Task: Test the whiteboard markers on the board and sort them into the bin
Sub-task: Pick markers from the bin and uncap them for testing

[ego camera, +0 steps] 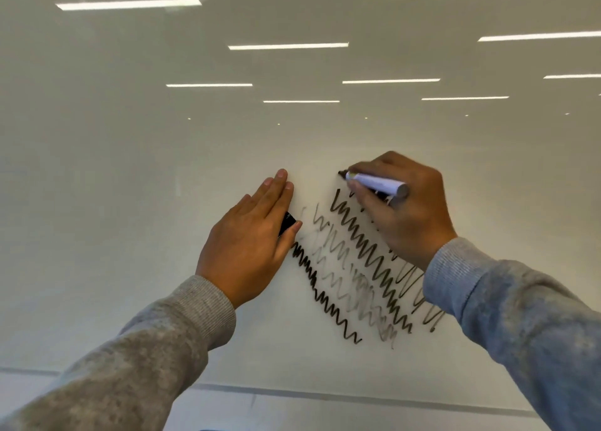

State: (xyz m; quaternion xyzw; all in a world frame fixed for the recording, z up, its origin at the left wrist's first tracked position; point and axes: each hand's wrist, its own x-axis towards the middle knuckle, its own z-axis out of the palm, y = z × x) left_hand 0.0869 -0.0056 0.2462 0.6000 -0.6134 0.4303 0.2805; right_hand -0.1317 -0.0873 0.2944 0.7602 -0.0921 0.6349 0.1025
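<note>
Testing step: right hand (403, 209) pinches a white-barrelled marker (377, 183), black tip at the whiteboard (130, 170) above the dark squiggles (367, 252). Left hand (250, 239) lies flat on board, fingers pressed over a black piece (287, 221), probably the cap. Next: draw line, judge ink, recap. Bin not visible.

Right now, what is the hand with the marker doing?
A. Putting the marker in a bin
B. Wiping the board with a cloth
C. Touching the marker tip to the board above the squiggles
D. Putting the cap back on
C: the right hand holds the marker with its dark tip against the whiteboard, just above the black squiggles; no bin or cloth is in view.
</note>
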